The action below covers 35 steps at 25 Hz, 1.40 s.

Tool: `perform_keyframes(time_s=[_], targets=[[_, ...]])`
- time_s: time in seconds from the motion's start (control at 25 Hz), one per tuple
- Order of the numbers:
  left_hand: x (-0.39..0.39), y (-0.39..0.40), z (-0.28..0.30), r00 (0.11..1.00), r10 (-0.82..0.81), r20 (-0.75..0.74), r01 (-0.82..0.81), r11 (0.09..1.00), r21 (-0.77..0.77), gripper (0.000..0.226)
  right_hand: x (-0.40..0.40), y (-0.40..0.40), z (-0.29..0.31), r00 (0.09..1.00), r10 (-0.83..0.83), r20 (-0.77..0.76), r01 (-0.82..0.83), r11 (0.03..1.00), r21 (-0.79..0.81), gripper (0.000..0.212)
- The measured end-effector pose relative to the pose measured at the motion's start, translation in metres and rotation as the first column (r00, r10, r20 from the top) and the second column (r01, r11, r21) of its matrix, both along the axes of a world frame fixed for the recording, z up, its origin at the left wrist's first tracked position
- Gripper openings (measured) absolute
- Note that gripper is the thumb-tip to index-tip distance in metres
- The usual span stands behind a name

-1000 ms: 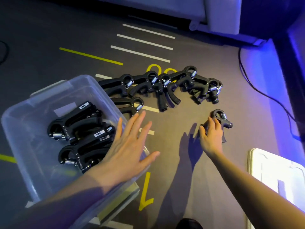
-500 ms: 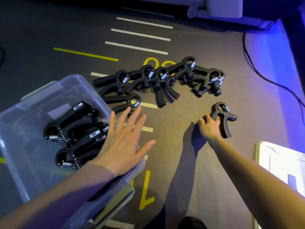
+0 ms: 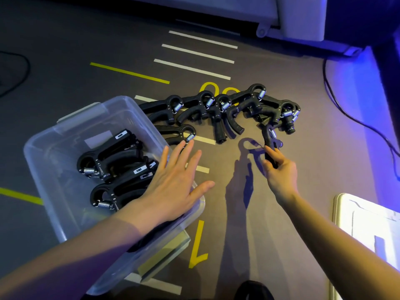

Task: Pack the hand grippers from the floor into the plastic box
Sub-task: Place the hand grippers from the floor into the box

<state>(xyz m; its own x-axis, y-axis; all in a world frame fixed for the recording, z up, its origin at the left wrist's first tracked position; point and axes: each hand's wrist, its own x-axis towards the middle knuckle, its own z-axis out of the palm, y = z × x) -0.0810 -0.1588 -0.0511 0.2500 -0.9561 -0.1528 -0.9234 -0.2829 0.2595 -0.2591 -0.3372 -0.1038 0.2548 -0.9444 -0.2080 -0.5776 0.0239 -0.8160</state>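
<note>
My right hand (image 3: pixel 279 172) pinches one black gripper (image 3: pixel 270 144) by its lower handle, fingers and thumb curled round it, the tool held upright with its head toward the pile and its shadow (image 3: pixel 251 146) thrown on the floor (image 3: pixel 303 213) just to the left. My left hand (image 3: pixel 173 187) lies flat and spread, fingers straight, its palm resting on the near right rim of the clear plastic box (image 3: pixel 65 208) and holding nothing; the fingertips reach out past the rim toward a lone gripper (image 3: pixel 179 133) lying on the floor just beside the box. Inside the box, several grippers (image 3: pixel 116 167) are stacked together, springs toward the left and small white labels showing on their handles. The pile (image 3: pixel 227 109) of remaining grippers stretches in an arc across the grey floor beyond both hands, handles overlapping and steel springs catching the light, partly covering yellow numerals painted there. White stripes (image 3: pixel 194 55) and a yellow line (image 3: pixel 129 72) mark the floor farther off, and a yellow figure 7 (image 3: pixel 198 245) sits between my forearms. A white lid (image 3: pixel 368 234) lies at the right edge, a black cable (image 3: pixel 357 118) runs across the blue-lit floor beyond it, and pale furniture (image 3: pixel 303 16) stands along the top.
</note>
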Motion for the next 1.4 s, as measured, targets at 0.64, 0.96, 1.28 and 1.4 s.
perform_keyframes(time_s=[0.64,0.96,1.28,1.4], targets=[[0.105,0.101,0.045,0.957,0.283,-0.056,-0.268,0.799,-0.539,0.083,0.121,0.164,0.085,0.502,0.863,0.066,-0.764,0.477,-0.435,0.045],[0.116,0.137,0.010,0.959,0.283,0.018,-0.257,0.894,-0.367,0.022,0.134,0.157,0.076,0.448,0.879,0.167,-0.861,0.474,-0.183,0.034],[0.109,0.137,0.003,0.841,0.502,-0.201,-0.540,0.793,-0.281,0.040,0.150,0.149,0.066,0.625,0.778,0.065,-0.701,0.596,-0.392,0.038],[0.110,0.133,0.004,0.840,0.494,-0.224,-0.540,0.796,-0.273,0.030,0.152,0.160,0.052,0.429,0.862,-0.269,-0.867,0.309,-0.390,0.033]])
